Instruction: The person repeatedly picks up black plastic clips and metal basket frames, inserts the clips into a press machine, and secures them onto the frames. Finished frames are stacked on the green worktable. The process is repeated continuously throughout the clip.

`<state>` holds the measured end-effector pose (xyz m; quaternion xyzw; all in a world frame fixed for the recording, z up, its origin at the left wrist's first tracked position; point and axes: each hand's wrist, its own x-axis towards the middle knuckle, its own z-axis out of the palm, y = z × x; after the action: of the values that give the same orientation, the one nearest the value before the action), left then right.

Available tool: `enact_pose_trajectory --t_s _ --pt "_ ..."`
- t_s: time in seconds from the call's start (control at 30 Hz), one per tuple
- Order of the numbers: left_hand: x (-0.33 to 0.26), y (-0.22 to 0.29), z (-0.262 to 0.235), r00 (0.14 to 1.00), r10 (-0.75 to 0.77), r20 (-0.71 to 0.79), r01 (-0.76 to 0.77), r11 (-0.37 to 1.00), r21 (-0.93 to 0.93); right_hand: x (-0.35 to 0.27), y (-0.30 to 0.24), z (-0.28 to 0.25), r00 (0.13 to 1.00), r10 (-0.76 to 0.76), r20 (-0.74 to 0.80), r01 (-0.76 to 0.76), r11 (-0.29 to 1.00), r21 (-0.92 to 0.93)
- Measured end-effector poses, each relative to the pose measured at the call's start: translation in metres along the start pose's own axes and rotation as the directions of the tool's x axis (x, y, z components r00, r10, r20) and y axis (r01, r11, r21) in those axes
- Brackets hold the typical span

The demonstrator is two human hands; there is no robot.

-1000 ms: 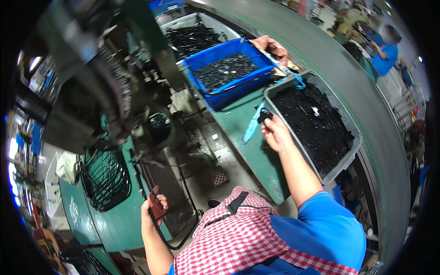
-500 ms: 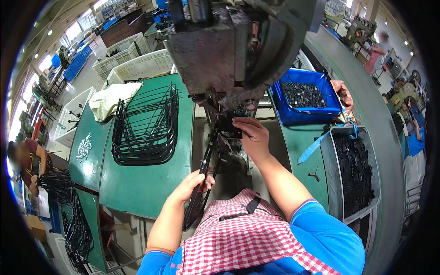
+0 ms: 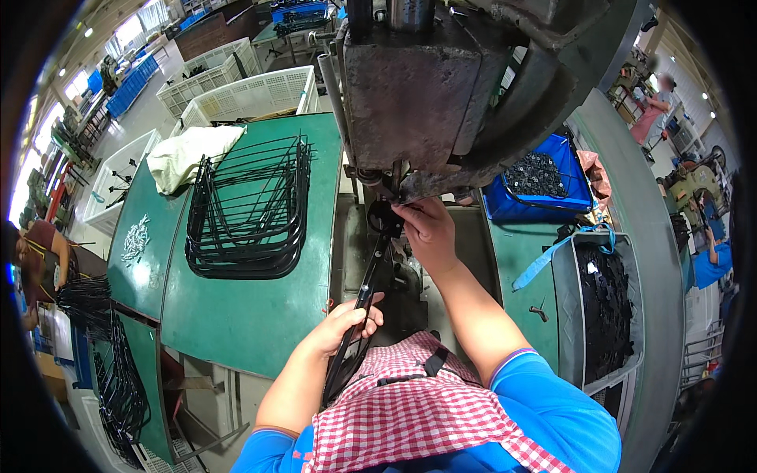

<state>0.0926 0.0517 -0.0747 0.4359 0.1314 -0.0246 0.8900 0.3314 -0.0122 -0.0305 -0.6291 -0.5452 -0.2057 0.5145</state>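
Note:
My left hand is closed around a long black metal frame, which slants up from my lap toward the press. The frame's upper end sits under the head of a heavy, worn metal press. My right hand is at that end, fingertips pinched together just below the press head. Whatever those fingers grip is dark and mostly hidden. On the green table to the left lies a stack of black wire racks with rounded corners.
A blue bin of small black parts stands right of the press. Nearer is a grey bin of black pieces with a blue strap. Small silver pieces and a pale cloth lie at left. A co-worker handles black rods there.
My right hand has closed from loosely stretched fingers into a pinch beside the frame's upper end. That end now sits beneath the press head. My left hand keeps its grip. The whole view has shifted slightly.

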Motion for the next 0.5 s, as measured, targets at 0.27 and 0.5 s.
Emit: enact_pose_trajectory --t_s 0.27,0.5 --pt "0.0061 0.0066 0.0101 0.998 0.038 -0.052 -0.034 0.996 0.082 -0.0001 0.0043 -0.0035 0.999 0.048 0.010 -0.047 0.996 -0.071" --pt "0.0031 0.0075 0.0077 0.992 0.016 -0.128 -0.006 0.997 0.078 0.0047 -0.0011 -0.0015 0.999 0.048 0.011 -0.047 0.995 -0.091"
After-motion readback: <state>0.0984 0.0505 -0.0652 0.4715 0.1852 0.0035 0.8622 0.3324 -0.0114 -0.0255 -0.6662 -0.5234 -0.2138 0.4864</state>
